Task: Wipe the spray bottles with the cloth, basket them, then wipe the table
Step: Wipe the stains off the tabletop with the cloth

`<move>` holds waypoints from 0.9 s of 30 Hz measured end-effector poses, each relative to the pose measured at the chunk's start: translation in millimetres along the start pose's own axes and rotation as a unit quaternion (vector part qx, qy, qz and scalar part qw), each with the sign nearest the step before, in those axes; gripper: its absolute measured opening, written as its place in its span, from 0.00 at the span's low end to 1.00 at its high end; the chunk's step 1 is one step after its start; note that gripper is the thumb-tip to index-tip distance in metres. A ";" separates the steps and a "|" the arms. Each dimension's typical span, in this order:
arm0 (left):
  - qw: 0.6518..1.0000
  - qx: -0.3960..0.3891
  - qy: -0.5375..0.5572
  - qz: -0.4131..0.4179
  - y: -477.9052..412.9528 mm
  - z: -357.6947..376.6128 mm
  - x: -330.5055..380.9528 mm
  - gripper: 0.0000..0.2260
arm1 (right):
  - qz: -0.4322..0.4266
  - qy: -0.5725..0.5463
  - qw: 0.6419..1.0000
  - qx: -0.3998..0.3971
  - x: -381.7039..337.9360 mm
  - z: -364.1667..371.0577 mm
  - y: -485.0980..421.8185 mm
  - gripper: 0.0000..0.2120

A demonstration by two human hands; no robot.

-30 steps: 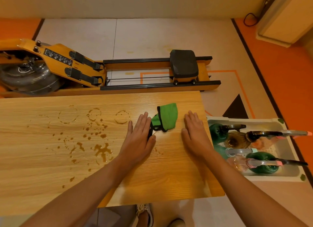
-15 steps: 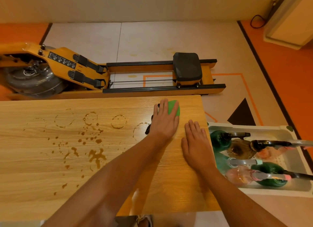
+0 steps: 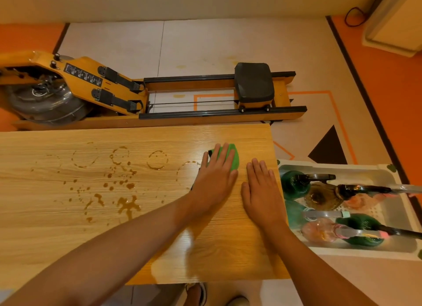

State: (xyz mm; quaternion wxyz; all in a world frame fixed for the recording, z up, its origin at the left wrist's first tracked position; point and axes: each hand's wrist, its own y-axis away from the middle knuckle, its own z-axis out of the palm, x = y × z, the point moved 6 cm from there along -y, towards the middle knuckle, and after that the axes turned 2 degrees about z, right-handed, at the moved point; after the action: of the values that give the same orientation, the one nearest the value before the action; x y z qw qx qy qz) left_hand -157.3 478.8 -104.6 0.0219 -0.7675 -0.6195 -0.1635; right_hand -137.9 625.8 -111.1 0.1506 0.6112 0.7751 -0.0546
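Wood-grain table [image 3: 68, 237] fills the near part of my feed, with the toe of a shoe [image 3: 201, 293] showing below its front edge. Both forearms reach forward over the right end of the top. My right hand [image 3: 262, 191] lies flat on the bare wood near the table's right edge, fingers straight and together, holding nothing. Just beside it, my left hand [image 3: 214, 180] is also spread flat, its straight fingers pressing down on the green cloth [image 3: 234, 159], which shows past the fingertips and on the hand's right side. A dark strip of the cloth shows at the left of the fingers.

Left of the hands, brown splashes [image 3: 127, 205] dot the middle of the top, and beyond them I see a row of faint brown ring marks [image 3: 157, 160]; the nearest ring sits just beside the left hand.

Off the table's right end, lower down, the white basket [image 3: 331, 166] holds the spray bottles [image 3: 294, 184] lying on their sides: green, amber and pink ones, nozzles pointing right.

Beyond the far edge a wooden rowing machine [image 3: 91, 84] stands on the floor, its black seat [image 3: 253, 82] on the rails.
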 end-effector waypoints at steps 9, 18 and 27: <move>0.999 -0.016 -0.047 -0.008 -75.3 -23.9 -21.2 0.29 | -0.002 -0.010 1.000 0.009 2.4 3.5 -1.9 0.29; 0.999 0.032 0.020 -0.012 51.9 15.7 16.4 0.27 | 0.002 -0.009 1.000 0.012 0.8 1.8 -1.9 0.29; 0.995 0.054 0.029 -0.076 -17.5 3.2 1.1 0.26 | 0.003 -0.010 1.000 0.011 1.7 0.6 -1.9 0.29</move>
State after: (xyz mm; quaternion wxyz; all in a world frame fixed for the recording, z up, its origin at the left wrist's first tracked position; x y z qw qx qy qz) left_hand -173.1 484.6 -110.2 0.0688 -0.7106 -0.6832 -0.1536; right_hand -140.0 626.8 -112.4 0.1515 0.6142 0.7715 -0.0683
